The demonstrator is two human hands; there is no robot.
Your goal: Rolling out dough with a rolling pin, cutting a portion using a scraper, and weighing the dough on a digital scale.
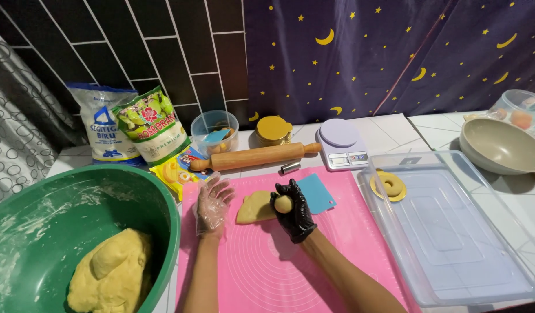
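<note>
- Yellow dough ball (283, 203), small and smooth, sat near the middle of the frame, pinched in the curled fingers of the right hand (293, 210), which wore a black glove.
- Just left of it lay a flattened dough piece (253, 207) on the pink silicone mat (267, 266); the left hand (212, 203), in a clear plastic glove, hovered beside that piece with fingers spread wide and holding nothing.
- A blue scraper (317, 194) lay on the mat just right of the gloved right hand.
- At lower left a green basin (157, 203) held a large lump of dough (112, 272), its inner wall smeared with flour.
- At right a clear plastic tray (453, 243) held a ring-shaped dough piece (389, 184) on a yellow disc in its upper left corner.
- A small clear tub (215, 132) at upper centre held bits I could not make out; a grey bowl (499, 148) stood at far right.
- Behind the mat lay a wooden rolling pin (256, 156), a small metal ring cutter (290, 168), a gold-lidded jar (273, 130) and a lilac kitchen scale (341, 144); flour bags (128, 124) leaned at upper left.
- White tiled counter (395, 130), dark wall tiles and a navy curtain with moons and stars (395, 52) closed the scene.
</note>
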